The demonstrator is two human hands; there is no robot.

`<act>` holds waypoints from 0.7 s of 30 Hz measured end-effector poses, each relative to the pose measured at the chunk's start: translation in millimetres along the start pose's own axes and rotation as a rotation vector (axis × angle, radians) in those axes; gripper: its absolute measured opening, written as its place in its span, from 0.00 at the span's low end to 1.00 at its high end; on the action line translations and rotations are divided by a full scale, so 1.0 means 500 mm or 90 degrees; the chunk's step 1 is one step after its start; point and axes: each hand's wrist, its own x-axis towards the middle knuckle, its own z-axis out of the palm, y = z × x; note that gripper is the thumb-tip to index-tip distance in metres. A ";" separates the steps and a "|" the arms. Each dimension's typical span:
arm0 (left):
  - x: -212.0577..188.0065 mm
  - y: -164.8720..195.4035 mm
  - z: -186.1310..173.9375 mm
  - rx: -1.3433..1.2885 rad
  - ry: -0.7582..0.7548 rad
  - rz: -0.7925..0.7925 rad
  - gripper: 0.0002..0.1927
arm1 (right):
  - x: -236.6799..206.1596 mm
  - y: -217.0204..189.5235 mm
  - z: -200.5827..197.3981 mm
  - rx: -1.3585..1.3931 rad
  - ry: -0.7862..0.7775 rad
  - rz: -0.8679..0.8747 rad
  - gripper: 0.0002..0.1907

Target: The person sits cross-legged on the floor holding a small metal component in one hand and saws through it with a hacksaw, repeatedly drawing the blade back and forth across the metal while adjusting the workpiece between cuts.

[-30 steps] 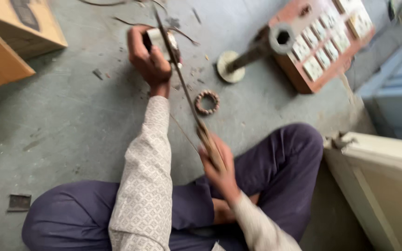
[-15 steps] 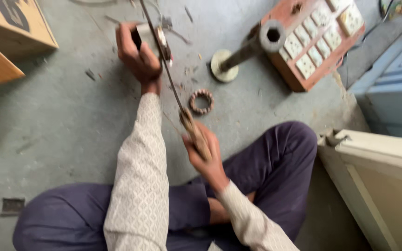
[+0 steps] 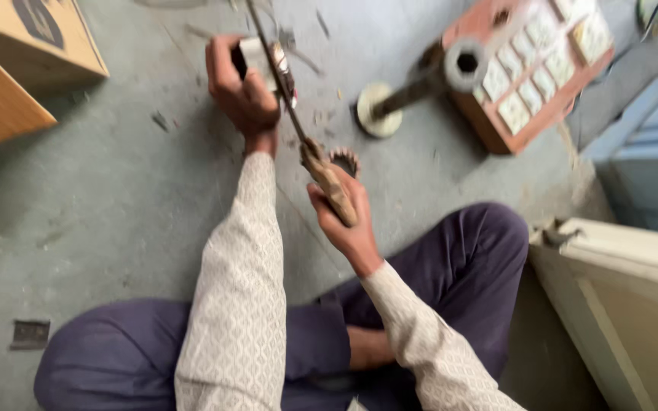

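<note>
the person sat cross-legged on a grey concrete floor (image 3: pixel 100 205), in dark blue trousers and a pale patterned long-sleeved shirt. the left hand (image 3: pixel 241 87) was stretched out ahead and curled shut around a small pale cylindrical part (image 3: pixel 257 57), holding it just above or on the floor; which of the two could not be told. the right hand (image 3: pixel 348 221) was nearer the body, closed tight around the wooden handle (image 3: pixel 329 183) of a long thin file (image 3: pixel 279 80). its dark blade ran up and away from the handle, crossing over the pale part in the left hand and leaving the top edge of the view. the blade touched or lay just against that part; motion blur hid the exact contact.

just beyond the right hand, on the floor, lay a small toothed ring (image 3: pixel 346 160), partly hidden by the handle. further out stood a round pale disc with a dark rod (image 3: pixel 397 103) leaning toward a reddish wooden board with pale square switches (image 3: pixel 531 72). cardboard boxes (image 3: pixel 28 61) sat at the upper left. a small dark flat plate (image 3: pixel 30 333) lay by the left knee. a cream-coloured panel (image 3: pixel 626 289) stood at the right, with a blue surface (image 3: pixel 649 167) behind it. bits of debris were scattered on the floor near the left hand.
</note>
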 end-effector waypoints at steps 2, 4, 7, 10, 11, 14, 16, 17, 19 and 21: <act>-0.001 -0.004 -0.001 0.005 0.015 -0.024 0.17 | 0.020 0.016 0.016 -0.008 -0.006 -0.035 0.15; 0.002 -0.010 -0.001 0.007 0.019 0.025 0.17 | -0.010 0.015 0.015 0.085 0.006 -0.125 0.21; 0.005 -0.016 -0.003 0.007 -0.002 0.027 0.17 | -0.129 -0.016 -0.016 -0.012 0.008 -0.094 0.23; 0.001 -0.013 -0.005 0.026 0.020 0.049 0.18 | -0.143 -0.033 -0.025 -0.008 -0.026 -0.190 0.23; -0.003 -0.009 -0.006 0.026 0.007 0.060 0.18 | -0.123 -0.032 -0.020 0.010 -0.015 -0.186 0.23; -0.006 0.001 -0.007 0.018 0.008 0.000 0.19 | -0.013 -0.004 0.016 0.056 0.017 -0.058 0.19; -0.003 0.005 -0.009 0.004 -0.024 0.028 0.19 | 0.007 0.010 0.024 0.050 0.017 -0.050 0.17; 0.001 0.005 -0.007 -0.006 -0.033 0.040 0.19 | -0.004 0.012 0.021 0.051 0.007 -0.046 0.17; 0.010 0.004 -0.006 -0.006 -0.012 0.033 0.19 | -0.060 0.010 -0.002 0.057 -0.014 -0.041 0.19; 0.014 0.002 -0.008 -0.007 -0.027 0.047 0.19 | -0.148 -0.005 -0.029 0.026 -0.008 -0.081 0.22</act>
